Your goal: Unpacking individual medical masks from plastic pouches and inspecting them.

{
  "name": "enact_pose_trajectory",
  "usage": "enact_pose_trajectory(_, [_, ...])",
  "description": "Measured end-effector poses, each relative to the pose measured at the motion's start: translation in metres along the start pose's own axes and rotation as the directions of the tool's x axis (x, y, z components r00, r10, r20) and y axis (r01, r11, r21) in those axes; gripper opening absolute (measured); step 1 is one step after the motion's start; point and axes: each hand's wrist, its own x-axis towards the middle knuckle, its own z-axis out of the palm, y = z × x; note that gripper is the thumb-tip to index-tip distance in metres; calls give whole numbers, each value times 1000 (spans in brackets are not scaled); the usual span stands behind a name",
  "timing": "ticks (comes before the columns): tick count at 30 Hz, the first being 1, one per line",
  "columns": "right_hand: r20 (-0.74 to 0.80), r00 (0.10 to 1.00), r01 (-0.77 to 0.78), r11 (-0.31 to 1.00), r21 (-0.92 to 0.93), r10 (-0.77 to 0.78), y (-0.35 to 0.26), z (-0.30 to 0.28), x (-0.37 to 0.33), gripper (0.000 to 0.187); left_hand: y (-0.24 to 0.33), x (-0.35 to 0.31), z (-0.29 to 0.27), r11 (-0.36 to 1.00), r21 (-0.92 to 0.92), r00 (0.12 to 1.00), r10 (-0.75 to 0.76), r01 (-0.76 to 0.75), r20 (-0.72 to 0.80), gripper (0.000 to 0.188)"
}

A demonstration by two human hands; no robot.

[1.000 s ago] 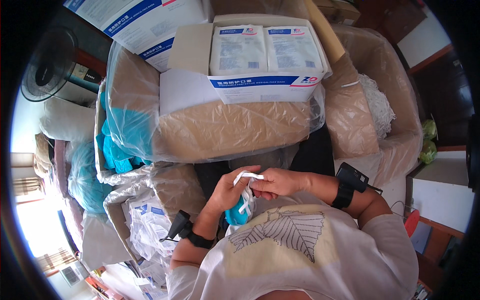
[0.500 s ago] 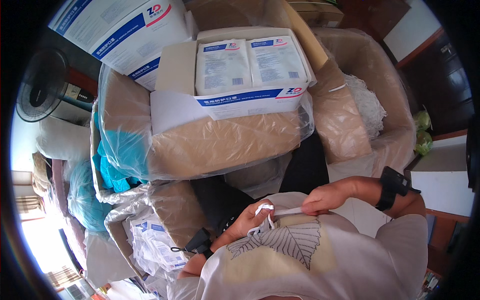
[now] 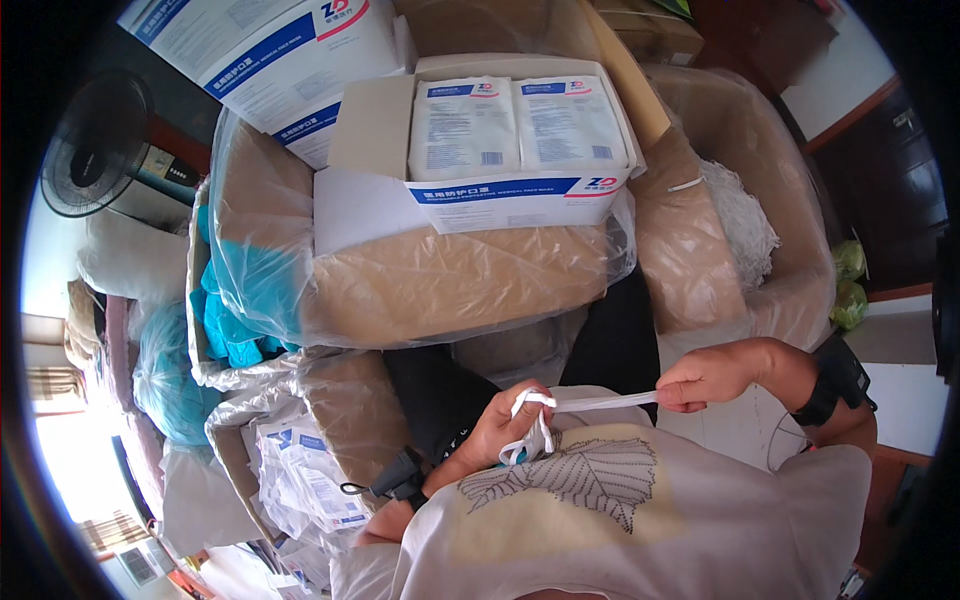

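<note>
A flat white strap [image 3: 605, 403] is stretched nearly level in front of my shirt. My left hand [image 3: 497, 425] is closed around it, and loops of the same white strap [image 3: 540, 436] bunch up and hang at its fingers. A bit of teal shows under that hand, too small to name. My right hand [image 3: 708, 376] pinches the strap's other end between thumb and fingers. Beyond my hands, an open white box [image 3: 520, 214] with a blue band holds white packets [image 3: 465, 130] standing side by side.
The white box rests on a plastic-lined carton [image 3: 460, 290]. Stacked boxes [image 3: 270, 75] stand at far left. Teal cloth [image 3: 235, 325] fills a left carton; flat packets [image 3: 305, 475] lie in a lower one. White strands [image 3: 740, 225] heap in a right carton. A fan [image 3: 92, 150] stands left.
My right hand has moved right, away from the left one, and a longer stretch of strap now shows between them. My left hand stays closed on the bunched loops.
</note>
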Motion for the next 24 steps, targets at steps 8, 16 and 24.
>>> enact_pose_trajectory(8, [-226, 915, 224, 887, -404, -334, -24, -2, 60, 33, 18, 35, -3, 993, 115, 991, 45, -30, -129, 23])
enact_pose_trajectory(16, [-397, 697, 347, 765, -543, -597, -36, 8, 107, 28, 28, 32, -20, 829, -515, 950, 57, -217, -308, 31])
enact_pose_trajectory(24, [-499, 693, 358, 849, -389, -520, -34, 26, 127, 30, 31, 25, -24, 422, 906, 917, 367, -14, -157, 22])
